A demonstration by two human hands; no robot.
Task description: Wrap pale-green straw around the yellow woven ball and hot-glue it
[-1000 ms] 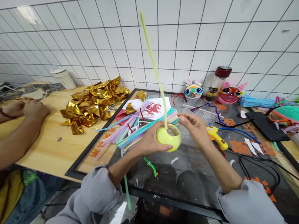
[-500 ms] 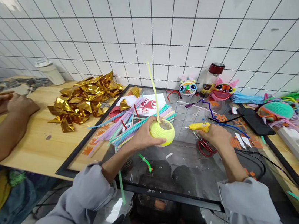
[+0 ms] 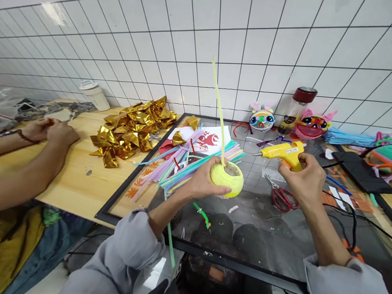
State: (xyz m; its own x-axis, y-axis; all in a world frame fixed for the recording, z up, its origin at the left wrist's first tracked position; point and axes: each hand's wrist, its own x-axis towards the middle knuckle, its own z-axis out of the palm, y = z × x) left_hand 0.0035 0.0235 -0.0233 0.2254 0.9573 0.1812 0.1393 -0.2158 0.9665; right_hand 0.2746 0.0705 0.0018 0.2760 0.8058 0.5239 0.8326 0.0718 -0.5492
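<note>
My left hand [image 3: 204,180] is closed around a round, hollow yellow ball wound with pipe cleaner [image 3: 230,185]. From its rim a loose yellow pipe cleaner end [image 3: 220,104] sticks up. In my right hand [image 3: 303,180] is a yellow glue gun [image 3: 283,152], lifted above the table with its nozzle pointing left toward the ball. The nozzle and the ball are apart. Below the glue gun, red-handled scissors [image 3: 284,198] lie on the glass tabletop. A bundle of pastel pipe cleaners [image 3: 181,167] lies behind and left of my left hand.
Gold folded foil pieces [image 3: 128,129] are heaped at the left, near a co-worker's hands [image 3: 51,131]. Against the tiled wall stand two decorated animal heads [image 3: 262,119] and a bottle [image 3: 297,110]. Black cables [image 3: 372,220] and a black phone-like slab [image 3: 361,172] lie at the right.
The glue gun, low by the scissors before, is now raised in my right hand, and the scissors show more fully. The view has turned left. My left hand keeps its hold on the ball.
</note>
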